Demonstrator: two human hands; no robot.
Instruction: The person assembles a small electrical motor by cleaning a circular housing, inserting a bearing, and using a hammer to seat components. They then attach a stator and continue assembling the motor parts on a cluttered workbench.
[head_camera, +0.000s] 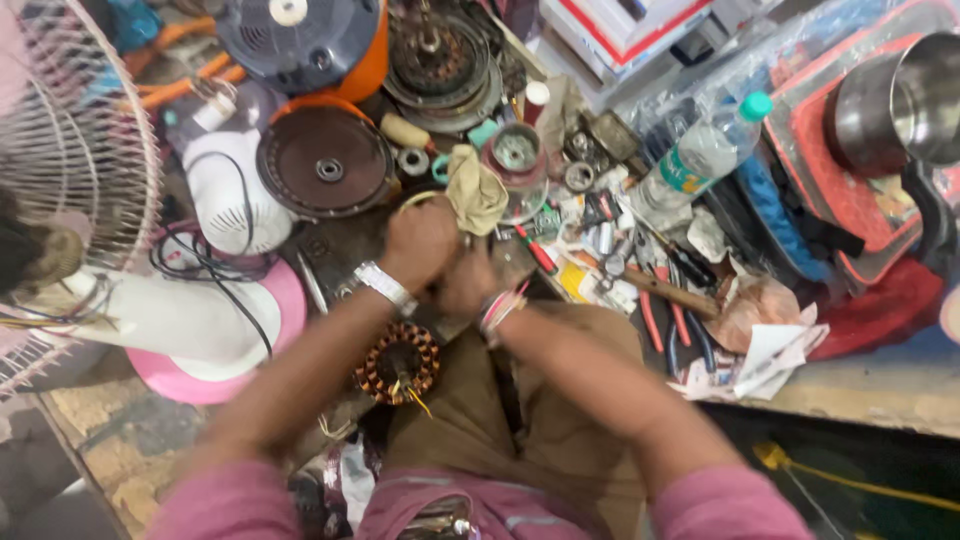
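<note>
Head view of a cluttered repair worktop with both hands brought together at its near edge. The left hand, a metal watch on its wrist, and the right hand, with pink and white bands at its wrist, meet knuckle to knuckle just below a crumpled tan cloth; the fingers of both curl inward, apparently pinching some small part between them, but what they grip is hidden behind the hands and blurred, so it cannot be told. Work of this kind seems best done with the wrists braced close to the body and the small part kept over the worktop or the lap, so that nothing dropped is lost among the loose screws, bearings and tools near by. The thing nearest the hands is a copper-wound motor coil, which sits just below the left wrist, at the worktop's edge above the person's brown-clad lap: a dark ring core wrapped in orange-brown windings, with thin yellow leads trailing from its lower side. Around it stand a white and pink fan base, a fan grille, a brown round motor cover, a clear water bottle with a green cap, a red-handled screwdriver and a steel pot.
</note>
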